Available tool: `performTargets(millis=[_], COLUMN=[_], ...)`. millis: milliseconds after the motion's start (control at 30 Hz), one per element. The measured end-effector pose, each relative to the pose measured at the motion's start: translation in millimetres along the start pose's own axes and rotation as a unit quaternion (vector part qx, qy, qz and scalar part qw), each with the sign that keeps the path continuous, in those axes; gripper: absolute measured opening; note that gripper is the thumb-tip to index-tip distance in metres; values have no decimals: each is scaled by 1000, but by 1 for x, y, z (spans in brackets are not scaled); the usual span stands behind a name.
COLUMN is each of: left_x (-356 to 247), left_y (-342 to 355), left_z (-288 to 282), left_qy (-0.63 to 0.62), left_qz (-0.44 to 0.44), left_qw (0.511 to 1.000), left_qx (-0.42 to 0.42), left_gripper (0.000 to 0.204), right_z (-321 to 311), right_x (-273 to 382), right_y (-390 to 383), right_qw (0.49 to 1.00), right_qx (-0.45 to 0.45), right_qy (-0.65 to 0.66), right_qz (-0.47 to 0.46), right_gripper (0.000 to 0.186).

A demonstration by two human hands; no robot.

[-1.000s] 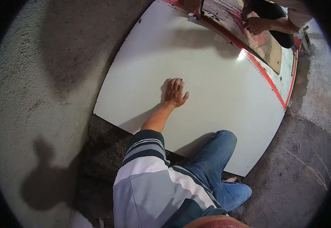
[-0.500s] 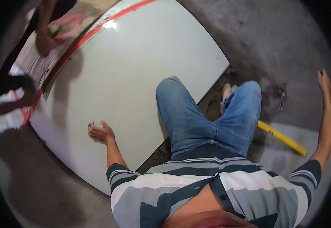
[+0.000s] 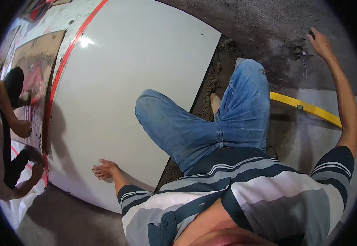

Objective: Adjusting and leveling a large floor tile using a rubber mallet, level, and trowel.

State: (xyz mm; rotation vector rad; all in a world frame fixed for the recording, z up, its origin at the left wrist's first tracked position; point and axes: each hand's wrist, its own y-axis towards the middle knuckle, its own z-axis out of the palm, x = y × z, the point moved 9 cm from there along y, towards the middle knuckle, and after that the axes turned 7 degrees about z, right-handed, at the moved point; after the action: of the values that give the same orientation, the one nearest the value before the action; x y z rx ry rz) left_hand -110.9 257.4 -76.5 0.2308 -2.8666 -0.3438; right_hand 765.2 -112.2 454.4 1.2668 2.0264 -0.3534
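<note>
My left hand point(image 3: 104, 169) is low over the near part of a large white slab point(image 3: 117, 78). Its fingers are loosely spread, with nothing in them; whether the fingertips touch the surface I cannot tell. Out to the far right, my right hand point(image 3: 321, 44) is reached forward at the grey rough wall point(image 3: 268, 24). Its fingers look apart and I see nothing held; contact with the wall is unclear. Thin wires point(image 3: 304, 63) stick out just beside that hand. My left knee point(image 3: 151, 100) is over the slab, and my right leg is at its right edge.
A yellow spirit level point(image 3: 305, 107) lies behind my right leg. Wet-looking mortar point(image 3: 207, 88) borders the slab's right edge. Red tape point(image 3: 70, 51) runs along its left side. A co-worker point(image 3: 6, 123) crouches there beside a stained board point(image 3: 37, 61), both hands near the slab.
My view has turned, so the slab and the wall sit differently in it. My right hand has moved forward, closer to the wires. The co-worker now appears lower at the left.
</note>
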Motion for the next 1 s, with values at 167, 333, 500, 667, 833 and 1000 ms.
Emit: performTargets(millis=[167, 333, 500, 667, 833, 1000], left_x=[-36, -126, -154, -179, -148, -93], left_y=[-9, -31, 9, 73, 96, 66], left_z=[-5, -55, -110, -146, -171, -181], left_qy=[12, -232, -324, -337, -413, -415], left_qz=[1, 110, 163, 157, 241, 146], left_qw=[1000, 966, 932, 928, 878, 894], left_qx=[-11, 25, 31, 36, -6, 86], left_gripper=[55, 51, 51, 51, 42, 46], right_z=[73, 128, 177, 159, 108, 208], right_x=[76, 78, 43, 49, 88, 120], right_y=[-49, -107, -151, -153, -136, -187], right_qw=[987, 972, 953, 935, 903, 162], right_qx=[102, 140, 197, 191, 135, 368], right_qy=[103, 181, 231, 299, 404, 911], right_qz=[-64, -57, 2, -4, -62, 84], right_gripper=[44, 39, 40, 46, 46, 33])
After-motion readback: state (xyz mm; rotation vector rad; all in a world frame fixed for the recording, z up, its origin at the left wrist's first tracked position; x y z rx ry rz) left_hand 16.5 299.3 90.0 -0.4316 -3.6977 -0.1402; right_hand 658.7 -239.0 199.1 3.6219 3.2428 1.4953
